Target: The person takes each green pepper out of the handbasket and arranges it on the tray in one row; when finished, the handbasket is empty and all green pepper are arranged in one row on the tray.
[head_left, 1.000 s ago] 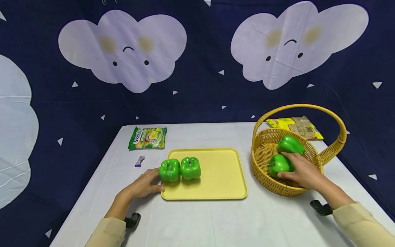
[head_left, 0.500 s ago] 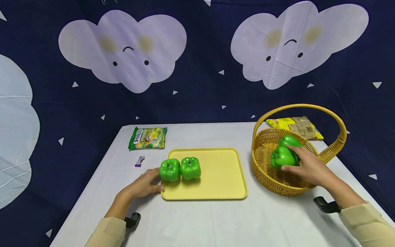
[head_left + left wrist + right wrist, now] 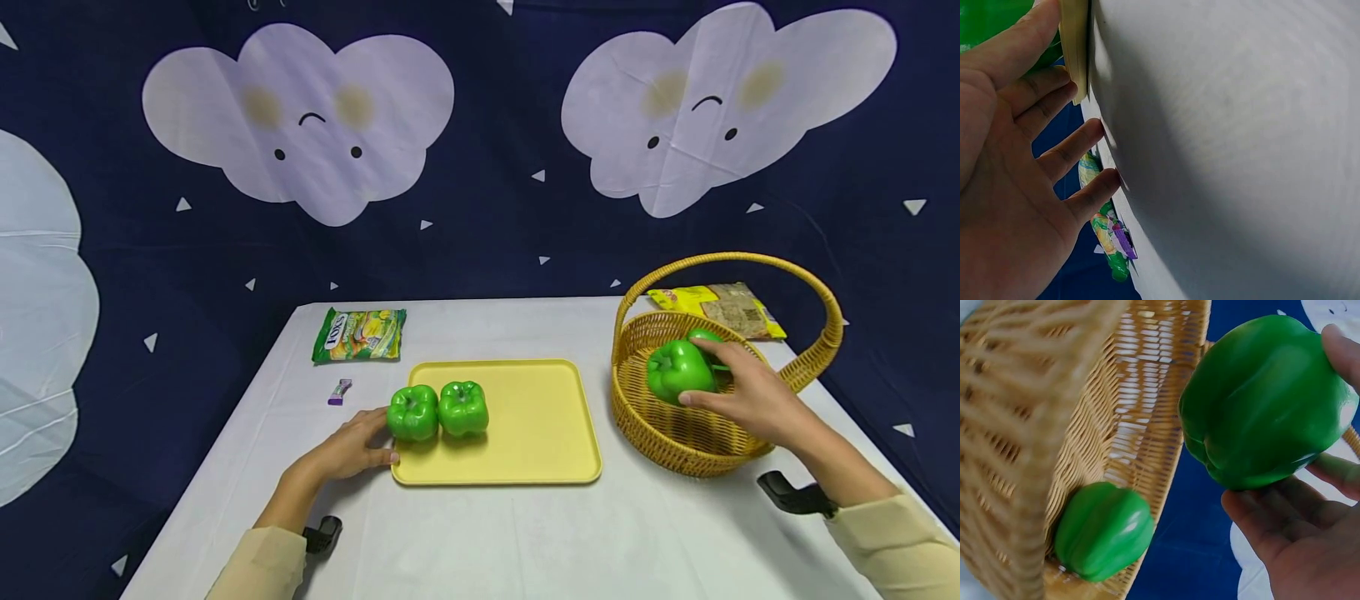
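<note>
My right hand (image 3: 761, 404) holds a green bell pepper (image 3: 678, 372) between thumb and fingers, over the wicker basket (image 3: 660, 447). In the right wrist view this pepper (image 3: 1260, 403) is lifted clear of a second green bell pepper (image 3: 1105, 531), which lies inside the basket. From the head that second pepper is mostly hidden behind the hand and the held one. My left hand (image 3: 347, 448) rests at the left edge of a yellow tray (image 3: 536, 425), fingers extended and gripping nothing. Two green bell peppers, a left one (image 3: 412, 414) and a right one (image 3: 462, 409), stand side by side on the tray.
A green candy bag (image 3: 360, 336) lies at the back left, with a small purple-wrapped candy (image 3: 340, 392) in front of it. Behind the basket is a yellow and brown packet (image 3: 723, 307). The basket's tall handle (image 3: 738, 258) arches above its bowl.
My right hand has gripped the nearer pepper in the basket, raised it and brought it slightly left, in front of the other pepper. My left hand and the tray have stayed put.
</note>
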Demonstrator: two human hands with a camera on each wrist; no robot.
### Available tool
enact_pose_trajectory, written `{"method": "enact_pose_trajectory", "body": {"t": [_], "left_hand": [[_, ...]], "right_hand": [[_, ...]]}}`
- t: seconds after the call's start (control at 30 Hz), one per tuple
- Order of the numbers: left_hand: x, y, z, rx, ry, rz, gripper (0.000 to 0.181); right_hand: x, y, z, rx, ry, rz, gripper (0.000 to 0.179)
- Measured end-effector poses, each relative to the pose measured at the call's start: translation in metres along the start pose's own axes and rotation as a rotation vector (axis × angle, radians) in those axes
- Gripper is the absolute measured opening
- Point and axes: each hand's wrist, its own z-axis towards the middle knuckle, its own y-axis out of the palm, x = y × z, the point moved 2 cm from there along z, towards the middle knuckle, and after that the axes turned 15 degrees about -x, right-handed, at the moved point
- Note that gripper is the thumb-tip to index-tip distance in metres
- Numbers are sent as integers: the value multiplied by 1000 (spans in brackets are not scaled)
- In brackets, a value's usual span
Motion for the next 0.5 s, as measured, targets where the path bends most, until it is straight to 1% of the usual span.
{"method": "enact_pose_trajectory", "body": {"t": [0.1, 0.33, 0.5], "left_hand": [[0, 0, 0, -1, -4, -2, 73], [1, 0, 0, -1, -3, -1, 73], [0, 1, 0, -2, -5, -5, 73]], "right_hand": [[-6, 1, 0, 16, -19, 4, 82], [-21, 5, 0, 4, -54, 79, 81], [-30, 12, 3, 27, -100, 117, 78]]}}
